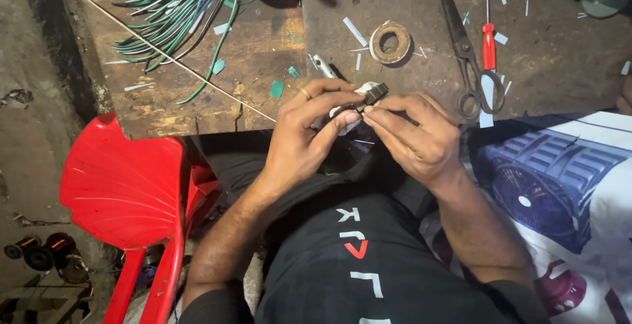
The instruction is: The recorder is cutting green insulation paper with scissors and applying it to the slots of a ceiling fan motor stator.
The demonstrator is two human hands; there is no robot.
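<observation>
Small dark block held over littered wooden workbench.

Red plastic chair at left; green and white striped wires far left on the brown desk; red-handled screwdriver; black shirt with white and red marks.

A worn, dark wooden workbench is running across the top of the frame. A bundle of green and white wires is lying at its upper left, with a thin pale cord crossing below it. A roll of tape is sitting at upper centre. Scissors and a red-handled screwdriver are lying at upper right. Small green and white scraps are littering the surface.
</observation>
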